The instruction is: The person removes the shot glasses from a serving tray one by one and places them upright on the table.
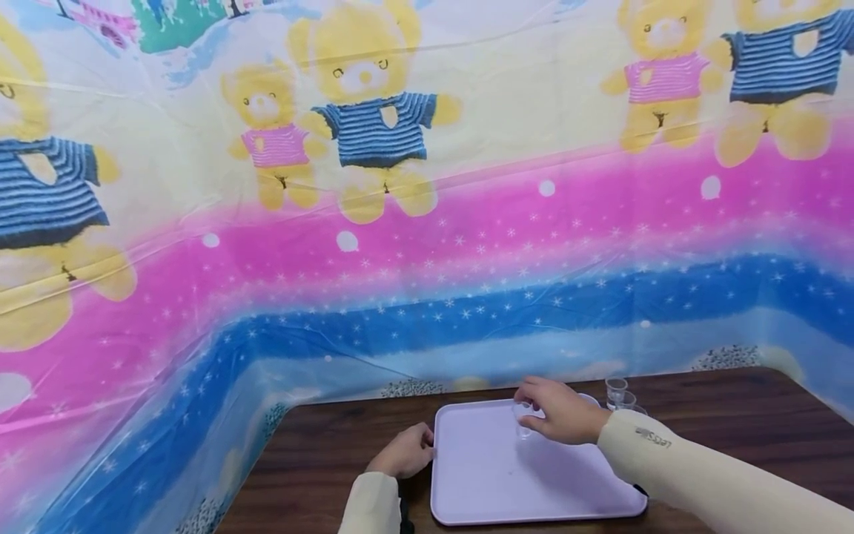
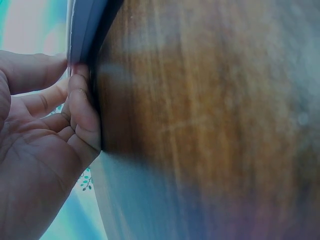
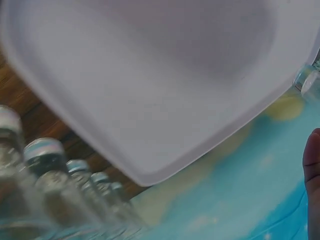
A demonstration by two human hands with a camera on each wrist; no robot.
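Observation:
A pale lilac tray (image 1: 487, 475) lies on the dark wooden table. At the tray's left edge is my left hand (image 1: 405, 451); in the left wrist view the hand (image 2: 45, 130) pinches the rim (image 2: 82, 30) between thumb and fingers. Over the back part of the tray, my right hand (image 1: 557, 409) holds a small clear cup (image 1: 523, 421) between thumb and fingers. I cannot tell whether the cup's base touches the tray. In the right wrist view, only part of the cup (image 3: 310, 84) and part of the hand (image 3: 313, 165) show at the right edge.
Several clear cups (image 1: 617, 393) stand in a row right of the tray, partly hidden by my right sleeve (image 1: 640, 452). Up close, the row of cups (image 3: 47, 165) fills the right wrist view's lower left. A bear-printed cloth (image 1: 427, 259) hangs behind the wooden table (image 1: 320, 445).

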